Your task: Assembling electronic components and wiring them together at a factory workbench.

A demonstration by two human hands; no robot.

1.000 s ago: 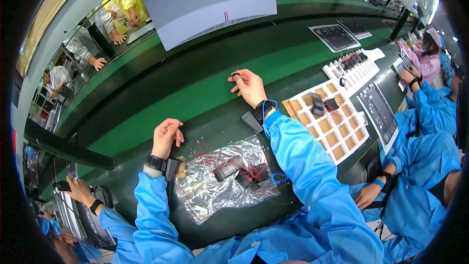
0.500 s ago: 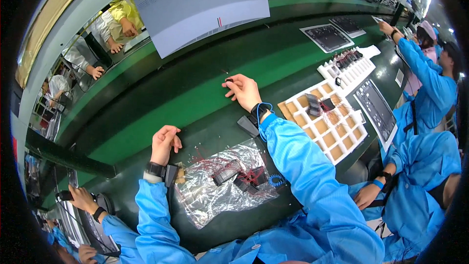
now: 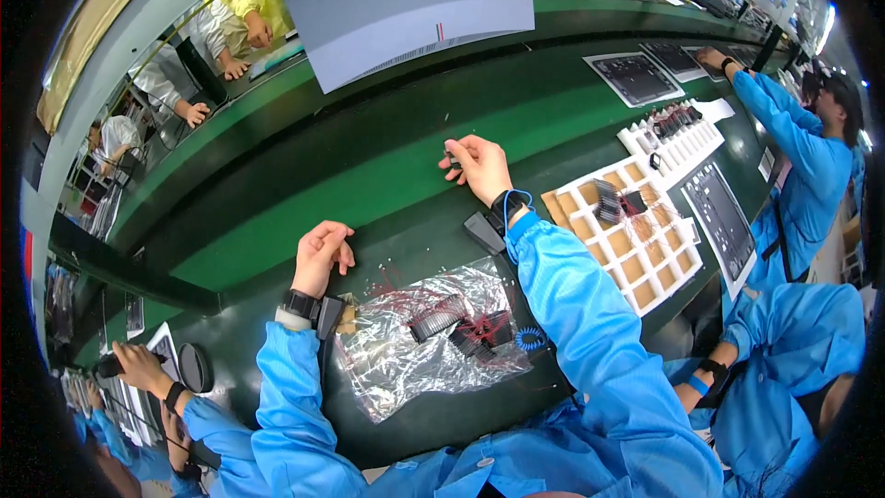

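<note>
Pinched between the thumb and fingers of my right hand [image 3: 483, 171] is a small black part [image 3: 453, 157], held above the green bench and largely covered by the fingertips. My left hand [image 3: 319, 256] rests low over the bench, fingers loosely curled, with nothing visible in them. Between my forearms lies a clear plastic bag [image 3: 392, 369]. On it are rows of black parts [image 3: 437, 318] and tangled red wires [image 3: 396, 288]. Each wrist wears a dark band, and a blue cord loops at the right one.
A white divided tray [image 3: 619, 270] with black wired parts stands right of my right forearm. Behind it is a white slotted rack [image 3: 691, 149] holding parts. A dark panel [image 3: 720, 222] lies beyond the tray. A grey screen [image 3: 419, 14] overhangs the far side. Blue-sleeved co-workers sit on both sides.
The whole view has shifted slightly, so the bench things appear further right. The part in my right fingers has turned, and its thin wire no longer shows. My left hand stays curled.
</note>
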